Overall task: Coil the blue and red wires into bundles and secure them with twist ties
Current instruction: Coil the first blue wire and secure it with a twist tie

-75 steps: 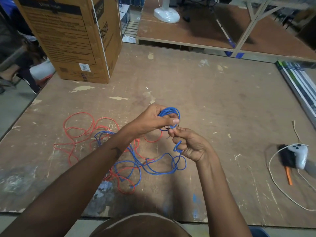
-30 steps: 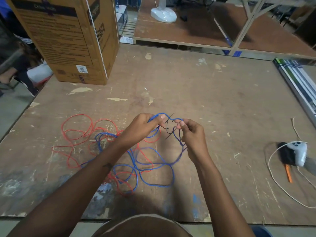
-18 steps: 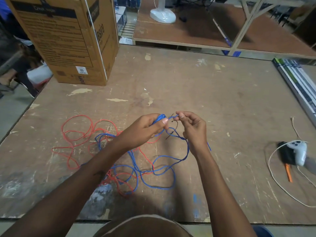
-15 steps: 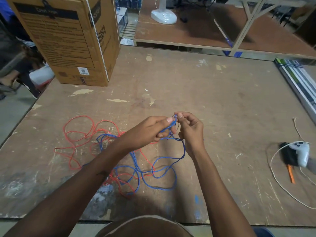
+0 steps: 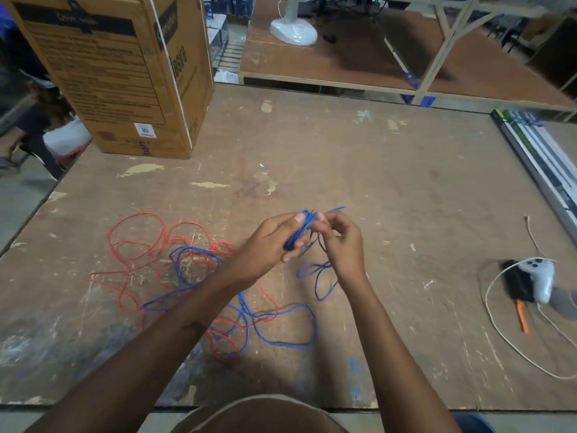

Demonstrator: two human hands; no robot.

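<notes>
Above the worn plywood table [image 5: 359, 170], near its middle, I have both hands together on the blue wire [image 5: 301, 231]. My left hand [image 5: 268, 245] grips a small bunch of blue loops, thumb on top; my right hand [image 5: 340, 242] pinches the same bunch at its upper end, where a free blue tip pokes out to the right. A dark thin strand shows between the hands; possibly the twist tie, I cannot tell. Progress, as I judge it: early. Only a few turns gathered; most of the blue wire trails loose across the table below my forearms, tangled with the red wire [image 5: 140, 242], which lies untouched at left. No finished bundle in view. Left to do: finish the blue coil, tie it, then all of the red.
</notes>
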